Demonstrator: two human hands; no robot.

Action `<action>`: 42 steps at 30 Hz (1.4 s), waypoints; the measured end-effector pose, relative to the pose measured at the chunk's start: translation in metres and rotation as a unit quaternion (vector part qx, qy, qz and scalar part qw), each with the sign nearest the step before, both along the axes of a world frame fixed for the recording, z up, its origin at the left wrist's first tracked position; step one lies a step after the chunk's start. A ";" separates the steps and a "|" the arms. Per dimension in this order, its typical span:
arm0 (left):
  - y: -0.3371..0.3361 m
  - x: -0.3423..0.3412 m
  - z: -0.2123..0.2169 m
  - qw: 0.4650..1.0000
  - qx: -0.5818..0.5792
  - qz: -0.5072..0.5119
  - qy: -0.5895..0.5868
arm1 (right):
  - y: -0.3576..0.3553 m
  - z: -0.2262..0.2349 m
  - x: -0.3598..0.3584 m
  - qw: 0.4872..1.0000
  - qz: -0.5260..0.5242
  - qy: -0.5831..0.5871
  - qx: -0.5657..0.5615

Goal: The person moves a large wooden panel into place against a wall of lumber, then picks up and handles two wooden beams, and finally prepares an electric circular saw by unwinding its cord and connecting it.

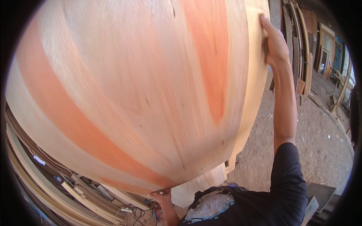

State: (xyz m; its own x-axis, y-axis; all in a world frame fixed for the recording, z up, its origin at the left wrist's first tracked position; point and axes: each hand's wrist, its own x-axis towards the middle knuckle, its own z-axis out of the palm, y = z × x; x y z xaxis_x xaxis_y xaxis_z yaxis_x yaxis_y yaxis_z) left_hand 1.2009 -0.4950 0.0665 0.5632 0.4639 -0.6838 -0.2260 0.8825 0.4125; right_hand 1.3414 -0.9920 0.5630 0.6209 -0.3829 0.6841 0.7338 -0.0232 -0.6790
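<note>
A large plywood sheet [132, 86], pale with reddish-orange grain bands, fills most of the head view and stands close in front of me. My right hand [274, 41] grips its right edge high up, arm stretched upward. My left hand [161, 196] holds the sheet's bottom edge from below, fingers curled under it. More pale sheets [252, 98] stand behind it on the right, their edges showing. The sheet looks blurred.
Stacked boards and wood strips [56, 184] lie at the lower left with thin cables [132, 213] among them. Sawdust-covered ground [313, 139] spreads to the right. Planks and wooden frames [301, 49] lean against the far right wall.
</note>
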 end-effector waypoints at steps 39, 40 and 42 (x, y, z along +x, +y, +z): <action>0.030 -0.185 -0.100 0.731 0.651 0.170 0.115 | -0.108 -0.470 0.020 0.903 0.076 0.255 0.337; 0.032 -0.174 -0.104 0.756 0.616 0.206 0.082 | -0.127 -0.485 0.023 0.903 0.084 0.280 0.315; 0.062 -0.188 -0.139 0.839 0.480 0.254 -0.016 | -0.146 -0.517 0.033 0.911 0.046 0.311 0.265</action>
State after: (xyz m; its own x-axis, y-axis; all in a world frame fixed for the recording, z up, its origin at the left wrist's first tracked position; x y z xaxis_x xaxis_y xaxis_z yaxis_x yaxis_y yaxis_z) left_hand 1.0130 -0.4329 -0.0726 0.1360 0.9785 0.1548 -0.4973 -0.0678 0.8649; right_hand 1.3746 -1.1381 0.0460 0.8717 -0.4838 -0.0782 0.1847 0.4720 -0.8620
